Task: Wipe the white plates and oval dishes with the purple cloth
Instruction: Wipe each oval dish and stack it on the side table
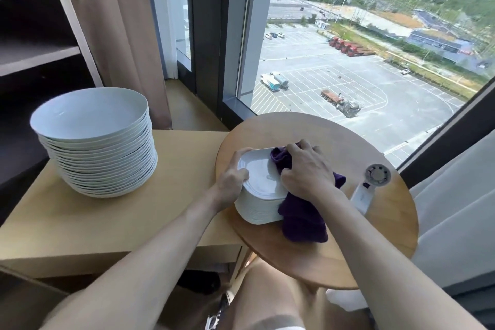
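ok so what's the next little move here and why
Probably sweep the purple cloth leftward across the top oval dish: the right hand holds it on the dish's right side, the middle is uncovered, and the left hand grips the left rim.

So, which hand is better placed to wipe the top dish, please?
The right hand: it grips the purple cloth on the top dish, while the left hand holds the dish's rim.

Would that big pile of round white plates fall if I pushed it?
The tall stack of round white plates is probably heavy, holding many. Stacked slightly unevenly, it might topple under a hard shove. They look glossy, so likely slippery and breakable.
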Demonstrator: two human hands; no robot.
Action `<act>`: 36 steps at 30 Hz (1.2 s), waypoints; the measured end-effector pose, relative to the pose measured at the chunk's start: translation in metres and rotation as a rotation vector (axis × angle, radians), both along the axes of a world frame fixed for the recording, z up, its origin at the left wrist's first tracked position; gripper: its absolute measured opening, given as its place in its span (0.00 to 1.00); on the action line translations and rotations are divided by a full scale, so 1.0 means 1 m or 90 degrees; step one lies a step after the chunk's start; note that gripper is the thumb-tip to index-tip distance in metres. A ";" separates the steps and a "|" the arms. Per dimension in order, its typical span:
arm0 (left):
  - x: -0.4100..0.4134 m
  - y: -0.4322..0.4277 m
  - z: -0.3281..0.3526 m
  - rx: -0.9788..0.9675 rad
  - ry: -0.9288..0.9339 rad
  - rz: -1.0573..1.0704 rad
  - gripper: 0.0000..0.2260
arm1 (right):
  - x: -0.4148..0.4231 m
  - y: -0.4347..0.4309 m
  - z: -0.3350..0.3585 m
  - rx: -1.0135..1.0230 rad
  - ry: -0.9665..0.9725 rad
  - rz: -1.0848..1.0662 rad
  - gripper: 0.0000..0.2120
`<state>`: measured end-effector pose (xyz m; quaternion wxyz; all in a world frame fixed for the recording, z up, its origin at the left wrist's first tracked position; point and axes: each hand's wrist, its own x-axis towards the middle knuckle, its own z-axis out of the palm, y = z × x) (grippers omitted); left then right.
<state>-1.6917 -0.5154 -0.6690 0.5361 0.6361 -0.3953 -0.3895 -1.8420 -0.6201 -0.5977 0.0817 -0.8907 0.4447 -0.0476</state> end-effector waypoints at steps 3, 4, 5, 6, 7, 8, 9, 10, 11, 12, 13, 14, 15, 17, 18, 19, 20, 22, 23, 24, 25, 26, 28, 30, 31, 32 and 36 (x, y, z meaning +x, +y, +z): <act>0.002 -0.001 0.002 -0.001 0.002 0.000 0.29 | 0.010 0.006 -0.003 0.020 -0.018 0.044 0.24; 0.002 0.000 0.003 0.000 0.006 -0.003 0.30 | 0.012 0.010 -0.003 0.033 -0.029 0.056 0.25; 0.002 0.001 0.004 -0.001 0.009 -0.008 0.31 | 0.015 0.014 -0.003 0.046 -0.042 0.069 0.28; 0.002 0.002 0.005 -0.004 0.014 -0.014 0.32 | 0.017 0.018 -0.004 0.059 -0.055 0.080 0.30; 0.003 0.004 0.006 -0.001 0.019 -0.025 0.34 | 0.018 0.021 -0.004 0.071 -0.064 0.090 0.30; 0.005 0.005 0.007 0.010 0.021 -0.042 0.35 | 0.019 0.023 -0.005 0.080 -0.069 0.096 0.29; 0.008 0.007 0.008 0.028 0.018 -0.063 0.36 | 0.019 0.024 -0.007 0.085 -0.070 0.101 0.27; 0.011 0.009 0.008 0.043 0.020 -0.084 0.38 | 0.019 0.024 -0.008 0.086 -0.071 0.104 0.25; 0.014 0.011 0.010 0.054 0.022 -0.102 0.42 | 0.019 0.022 -0.008 0.086 -0.073 0.104 0.24; 0.016 0.012 0.011 0.062 0.022 -0.117 0.47 | 0.019 0.020 -0.009 0.088 -0.072 0.103 0.24; 0.017 0.013 0.013 0.071 0.020 -0.126 0.52 | 0.019 0.019 -0.008 0.091 -0.068 0.104 0.25; 0.017 0.013 0.014 0.080 0.020 -0.125 0.56 | 0.018 0.018 -0.008 0.094 -0.064 0.109 0.26; 0.016 0.014 0.015 0.090 0.023 -0.121 0.58 | 0.018 0.018 -0.008 0.104 -0.064 0.116 0.26; 0.016 0.013 0.015 0.108 0.029 -0.121 0.60 | 0.017 0.016 -0.006 0.152 -0.072 0.123 0.27; 0.015 0.013 0.014 0.112 0.022 -0.128 0.61 | 0.016 0.014 -0.003 0.183 -0.072 0.122 0.28; 0.015 0.012 0.013 0.113 0.011 -0.136 0.61 | 0.016 0.012 0.000 0.211 -0.068 0.124 0.30; 0.014 0.012 0.010 0.113 -0.003 -0.142 0.62 | 0.015 0.011 0.003 0.232 -0.058 0.130 0.33; 0.012 0.012 0.005 0.107 -0.027 -0.142 0.62 | 0.016 0.010 0.009 0.253 -0.034 0.144 0.36; 0.012 0.012 0.003 0.101 -0.036 -0.136 0.62 | 0.018 0.011 0.011 0.256 -0.024 0.151 0.36; 0.012 0.011 0.001 0.096 -0.042 -0.131 0.61 | 0.019 0.012 0.012 0.258 -0.016 0.157 0.36; 0.012 0.010 0.001 0.091 -0.045 -0.129 0.61 | 0.020 0.013 0.013 0.259 -0.008 0.164 0.35; 0.012 0.009 0.001 0.086 -0.050 -0.128 0.61 | 0.021 0.015 0.013 0.263 -0.003 0.170 0.34; 0.011 0.009 0.002 0.087 -0.077 -0.124 0.60 | 0.021 0.018 0.015 0.270 0.009 0.179 0.33; 0.009 0.009 0.005 0.099 -0.118 -0.116 0.58 | 0.019 0.019 0.019 0.270 0.031 0.195 0.32; 0.009 0.010 0.005 0.110 -0.144 -0.111 0.58 | 0.019 0.019 0.021 0.270 0.044 0.203 0.32; 0.009 0.012 0.006 0.121 -0.170 -0.105 0.57 | 0.017 0.019 0.024 0.270 0.054 0.211 0.32; 0.011 0.016 0.011 0.158 -0.251 -0.098 0.56 | 0.007 0.018 0.029 0.245 0.071 0.234 0.28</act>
